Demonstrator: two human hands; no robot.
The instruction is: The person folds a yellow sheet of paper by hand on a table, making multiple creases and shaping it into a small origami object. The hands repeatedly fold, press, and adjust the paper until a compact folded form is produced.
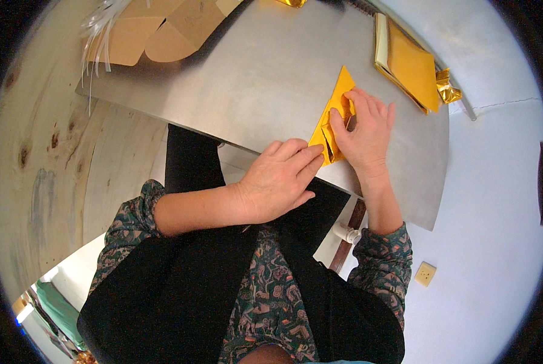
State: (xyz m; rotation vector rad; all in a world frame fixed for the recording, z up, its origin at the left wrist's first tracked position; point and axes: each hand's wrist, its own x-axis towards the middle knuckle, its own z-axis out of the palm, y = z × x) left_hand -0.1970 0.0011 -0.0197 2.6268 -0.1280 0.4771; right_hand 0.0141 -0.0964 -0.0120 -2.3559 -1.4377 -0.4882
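Observation:
A folded piece of shiny gold paper lies slanted on the grey metal table, close to its near edge. Its near end stands partly raised, showing a dark gap between the folds. My left hand comes in from the left, its stretched fingertips pressing on the paper's near-left corner and its thumb apart, off the paper. My right hand curls over the right side, thumb and fingers closed round a raised fold. The palm side of my right fingers is partly hidden.
A stack of gold paper sheets lies at the far right by the wall, beside a crumpled gold piece. Brown cardboard and clear plastic strips are at the far left. Another gold piece shows at the top edge.

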